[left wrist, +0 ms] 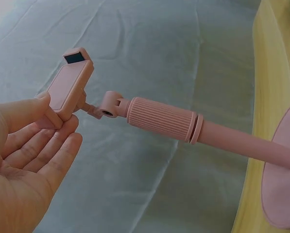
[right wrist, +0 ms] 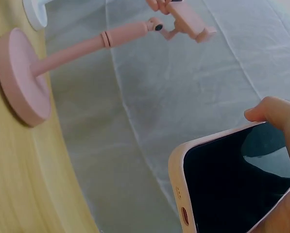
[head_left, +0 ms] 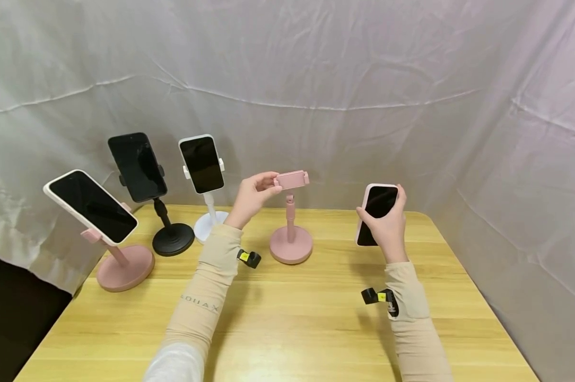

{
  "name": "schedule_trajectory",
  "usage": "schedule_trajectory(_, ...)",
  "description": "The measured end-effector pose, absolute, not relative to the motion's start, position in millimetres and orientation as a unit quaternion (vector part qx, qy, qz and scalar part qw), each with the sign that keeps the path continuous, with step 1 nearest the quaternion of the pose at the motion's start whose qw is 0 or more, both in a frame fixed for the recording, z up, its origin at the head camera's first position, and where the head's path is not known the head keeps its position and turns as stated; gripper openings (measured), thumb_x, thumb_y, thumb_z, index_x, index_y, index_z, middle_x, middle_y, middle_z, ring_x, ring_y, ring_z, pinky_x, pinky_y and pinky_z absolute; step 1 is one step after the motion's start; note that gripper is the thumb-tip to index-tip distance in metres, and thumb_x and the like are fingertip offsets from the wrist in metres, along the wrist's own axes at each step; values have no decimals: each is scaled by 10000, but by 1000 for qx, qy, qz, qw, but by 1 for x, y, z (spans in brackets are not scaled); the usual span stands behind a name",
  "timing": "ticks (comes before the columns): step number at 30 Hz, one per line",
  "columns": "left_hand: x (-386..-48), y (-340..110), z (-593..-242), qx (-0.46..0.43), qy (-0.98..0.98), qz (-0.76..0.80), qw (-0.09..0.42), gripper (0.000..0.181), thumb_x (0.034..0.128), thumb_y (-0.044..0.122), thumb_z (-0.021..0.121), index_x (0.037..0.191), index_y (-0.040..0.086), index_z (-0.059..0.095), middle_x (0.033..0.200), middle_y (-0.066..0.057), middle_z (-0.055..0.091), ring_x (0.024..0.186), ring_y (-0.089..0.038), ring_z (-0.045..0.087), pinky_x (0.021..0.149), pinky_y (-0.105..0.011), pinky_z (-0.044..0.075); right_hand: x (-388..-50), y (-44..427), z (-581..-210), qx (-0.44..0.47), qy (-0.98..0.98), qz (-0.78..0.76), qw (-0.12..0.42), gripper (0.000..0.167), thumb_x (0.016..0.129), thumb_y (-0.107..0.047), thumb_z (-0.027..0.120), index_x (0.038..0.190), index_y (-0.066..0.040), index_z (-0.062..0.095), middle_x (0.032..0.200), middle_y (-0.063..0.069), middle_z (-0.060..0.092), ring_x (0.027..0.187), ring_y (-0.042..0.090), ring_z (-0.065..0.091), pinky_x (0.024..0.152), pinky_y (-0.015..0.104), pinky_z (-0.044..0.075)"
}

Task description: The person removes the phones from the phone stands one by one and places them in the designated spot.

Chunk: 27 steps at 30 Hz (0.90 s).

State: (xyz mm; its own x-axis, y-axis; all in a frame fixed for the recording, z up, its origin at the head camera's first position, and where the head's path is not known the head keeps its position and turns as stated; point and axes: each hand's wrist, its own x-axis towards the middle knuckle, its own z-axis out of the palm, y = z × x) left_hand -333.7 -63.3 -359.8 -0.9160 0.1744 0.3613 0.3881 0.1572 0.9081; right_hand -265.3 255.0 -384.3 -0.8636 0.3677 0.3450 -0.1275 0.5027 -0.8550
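Pink-cased phone, held up over the right side of the table, the right hand spread across its width; probably stiff, slick, breakable, best held by its edges (the left hand pinches a pink clamp).

Matt plastic stand, glossy phone screen

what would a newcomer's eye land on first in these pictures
Probably the three mounted phones at the left of the table. Next, the pink stand near the centre, its empty clamp pinched by the left hand; then, further right, a fourth phone in the right hand.
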Motion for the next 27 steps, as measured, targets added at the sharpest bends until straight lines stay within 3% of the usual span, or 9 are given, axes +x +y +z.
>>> schedule_trajectory(8,-342,-77,-360,-188,-763,-611,97,358,881,132,724,1218,35,654,1131,-202,702,877,-91,649,777,-176,510,-265,261,-394,-70,-837,483,248,1087,756,-344,813,1546,-296,68,1432,277,376,1205,436,449,982,582,403)
schedule_trajectory(16,-356,-92,-360,-173,-771,-601,123,349,885,124,717,1213,21,657,1111,-222,703,835,-28,624,751,-136,490,-268,271,-403,-87,-852,466,223,1082,775,-346,793,1551,-273,42,1354,303,428,1169,438,459,957,580,424)
schedule_trajectory(23,-362,-98,-360,-141,-774,-601,141,355,894,115,705,1231,21,647,1130,-206,699,884,-100,622,724,-125,462,-274,282,-413,-103,-875,437,180,1083,800,-378,761,1558,-237,-1,1382,327,398,1187,470,467,945,598,456)
schedule_trajectory(27,-364,-100,-359,-126,-774,-602,148,370,902,122,696,1253,24,633,1156,-206,689,976,-209,643,791,-161,481,-281,289,-421,-109,-894,407,154,1101,803,-361,754,1561,-131,-11,1410,358,374,1232,504,437,997,609,420)
